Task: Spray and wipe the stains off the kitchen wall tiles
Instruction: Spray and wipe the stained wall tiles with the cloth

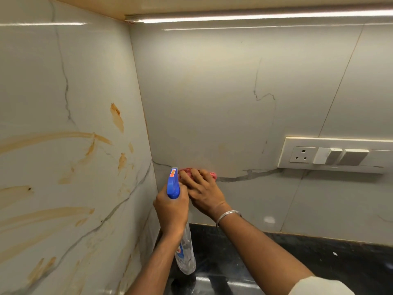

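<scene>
- Left forearm rises from the bottom edge; left grip (171, 206) curls round the spray bottle (186, 250) neck, nozzle up, beside the orange stains (117, 118).
- Right grip (202, 191), fingers spread, presses the pink cloth (186, 172) on the back wall tiles (212, 103) above the table (297, 252).

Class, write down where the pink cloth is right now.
In the head view the pink cloth lies against the back wall tile under the right hand, low by the corner, just right of the spray bottle.
</scene>
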